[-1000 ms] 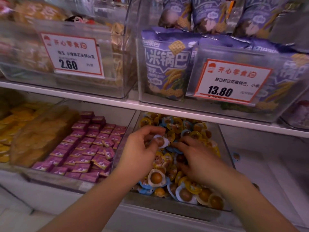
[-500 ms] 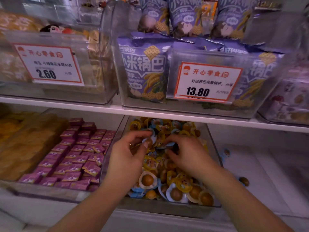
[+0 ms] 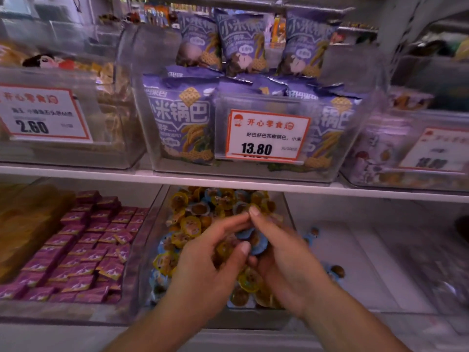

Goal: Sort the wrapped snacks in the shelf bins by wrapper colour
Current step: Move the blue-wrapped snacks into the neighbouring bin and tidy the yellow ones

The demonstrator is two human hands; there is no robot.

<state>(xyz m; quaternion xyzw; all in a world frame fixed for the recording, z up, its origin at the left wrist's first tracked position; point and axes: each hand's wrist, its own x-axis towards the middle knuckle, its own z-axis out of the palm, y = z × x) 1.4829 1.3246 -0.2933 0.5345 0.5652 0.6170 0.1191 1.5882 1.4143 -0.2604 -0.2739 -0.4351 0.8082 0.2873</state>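
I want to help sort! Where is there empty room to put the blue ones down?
The bin right of the mixed bin is mostly bare floor, with only a few blue-wrapped snacks near its left wall. The mixed bin and the purple-packet bin are crowded.

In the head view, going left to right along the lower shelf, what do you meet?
Yellow-orange packets → purple wrapped squares → clear bin of round blue and yellow snack cups, both hands in it → a few stray cups in the next bin.
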